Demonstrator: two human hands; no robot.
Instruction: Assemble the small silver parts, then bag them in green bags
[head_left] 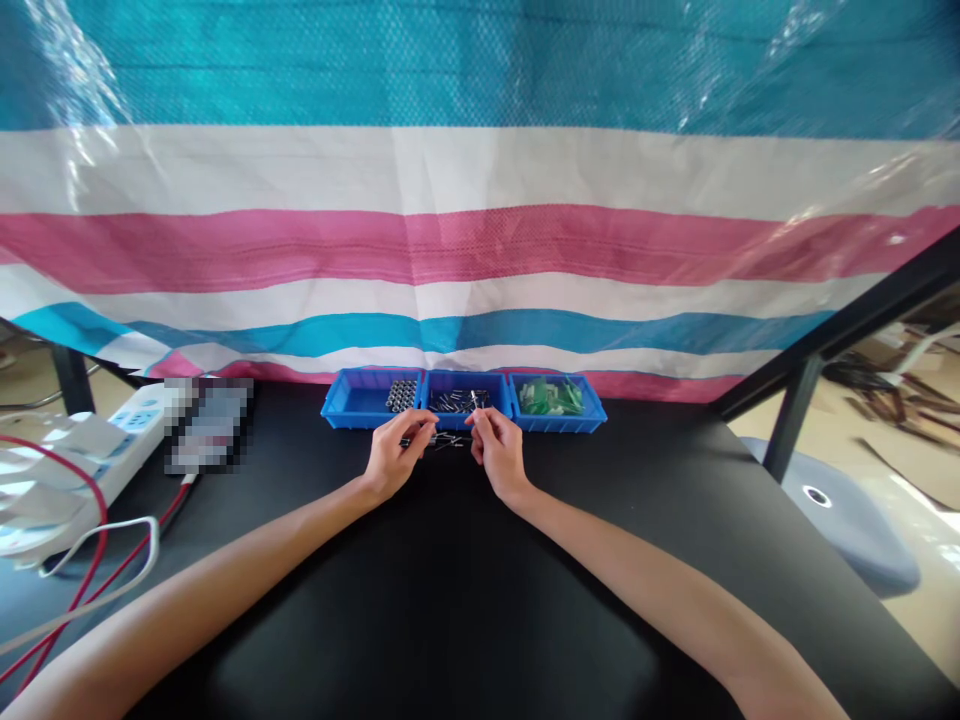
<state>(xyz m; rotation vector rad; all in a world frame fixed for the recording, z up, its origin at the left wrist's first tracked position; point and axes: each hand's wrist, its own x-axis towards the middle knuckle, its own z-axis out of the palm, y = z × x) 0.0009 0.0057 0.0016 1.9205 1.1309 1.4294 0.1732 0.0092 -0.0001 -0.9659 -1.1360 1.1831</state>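
Three small blue bins stand in a row at the back of the table. In front of the left bin, my left hand is closed in a pinch, and I cannot make out what is between its fingertips. My right hand is closed too, by the front of the middle bin, with a small silver metal pin showing above its fingertips. Between the hands, several thin metal pins lie loose on the tabletop. More of these pieces fill the middle bin.
Several round metal sleeves stand packed in the left bin. The right bin holds green-tinted clear bags. A white power strip, cables and a blurred-out device lie at left. A striped sheet hangs behind.
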